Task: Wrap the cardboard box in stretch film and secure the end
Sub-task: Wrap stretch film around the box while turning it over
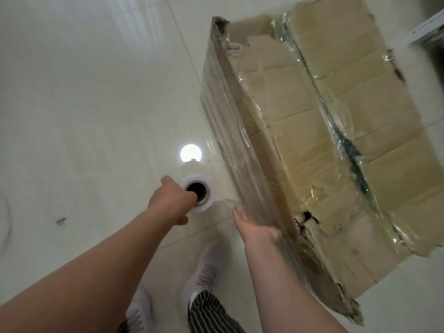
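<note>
Glossy pale floor [84,104] tiles bear a torn box [336,131] sheathed in film [230,131], left hand [170,200] fingers hooking the roll [209,192] core, right hand [252,227] flat on film.

fingers of left hand [168,200] out of sight inside film roll [206,208] core

Tan cardboard box [336,140], 2 o'clock; white stretch-film roll [209,188], dark core; black-white striped trouser leg [211,313], 6 o'clock.
</note>
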